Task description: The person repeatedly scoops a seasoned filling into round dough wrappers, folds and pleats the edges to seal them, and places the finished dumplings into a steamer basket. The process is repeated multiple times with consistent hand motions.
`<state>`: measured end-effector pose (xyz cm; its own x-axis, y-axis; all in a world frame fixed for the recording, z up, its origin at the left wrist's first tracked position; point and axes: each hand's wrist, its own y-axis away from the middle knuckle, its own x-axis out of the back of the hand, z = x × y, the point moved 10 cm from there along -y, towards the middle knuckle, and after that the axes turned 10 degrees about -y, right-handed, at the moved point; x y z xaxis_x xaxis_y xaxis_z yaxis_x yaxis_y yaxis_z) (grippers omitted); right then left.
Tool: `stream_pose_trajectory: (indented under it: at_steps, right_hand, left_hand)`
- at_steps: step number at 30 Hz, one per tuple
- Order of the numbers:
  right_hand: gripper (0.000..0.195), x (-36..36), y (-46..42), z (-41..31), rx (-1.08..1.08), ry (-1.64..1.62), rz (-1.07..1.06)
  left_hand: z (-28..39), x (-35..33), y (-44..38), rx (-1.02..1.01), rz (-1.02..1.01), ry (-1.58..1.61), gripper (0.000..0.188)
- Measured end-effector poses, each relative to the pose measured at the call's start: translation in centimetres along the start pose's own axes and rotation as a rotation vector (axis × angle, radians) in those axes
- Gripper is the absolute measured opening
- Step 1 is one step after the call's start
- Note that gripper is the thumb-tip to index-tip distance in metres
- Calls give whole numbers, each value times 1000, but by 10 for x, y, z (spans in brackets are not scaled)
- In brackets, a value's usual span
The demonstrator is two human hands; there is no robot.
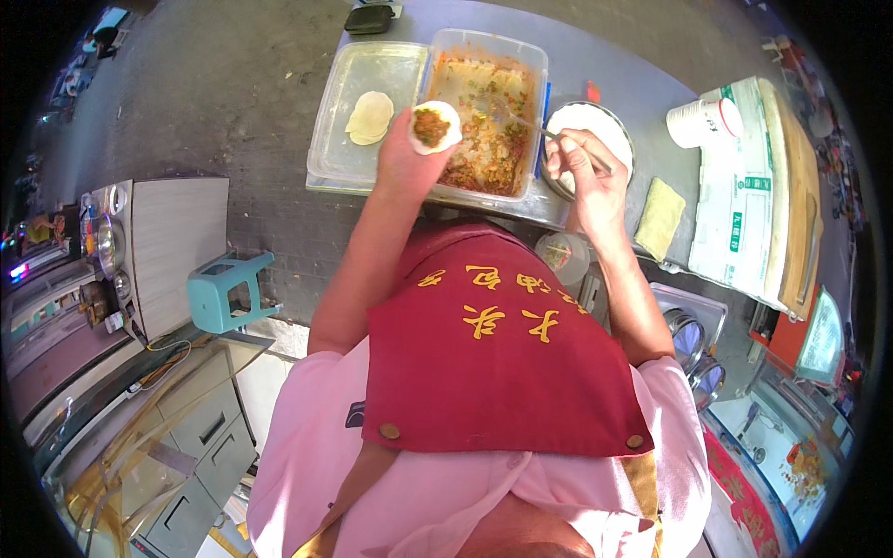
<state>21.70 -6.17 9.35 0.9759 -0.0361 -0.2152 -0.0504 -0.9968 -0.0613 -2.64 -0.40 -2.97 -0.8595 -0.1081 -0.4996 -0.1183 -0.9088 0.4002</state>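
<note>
A round dough wrapper (453, 130) with minced filling (430, 130) in its middle is cupped in my left hand (411, 162). My right hand (593, 174) grips the handle of a metal spoon (534, 125); its head reaches into a clear plastic tub (541, 59) and is partly blurred. Chopped filling (488, 167) coats the tub's floor, thickest toward my side. Left of it, a few flat dough wrappers (370, 117) overlap on a translucent plastic lid (335, 139). Behind my right hand, a round metal bowl (633, 143) holds a white powder or dough (593, 118).
On the table (614, 56) are a dark case (370, 19), a folded yellow cloth (660, 217) and stacked paper cups (704, 122), which lie beside a white box (732, 188). A teal stool (223, 296) stands at the left. A clear container (565, 257) sits below the table edge.
</note>
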Motion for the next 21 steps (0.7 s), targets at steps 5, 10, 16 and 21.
stream_pose_trajectory:
  at_steps: [5,10,16,21]
  right_hand:
    - [17,-15,-2,46,88,689,-298]
    - [15,-22,-1,117,66,883,-422]
    - [16,-21,-2,123,-18,799,-423]
    - [21,-7,-6,134,-232,677,-387]
  left_hand:
    - [-7,29,9,150,137,401,46]
    - [-7,37,22,138,142,342,45]
    - [-8,42,29,129,145,326,44]
    - [-13,47,29,155,152,315,43]
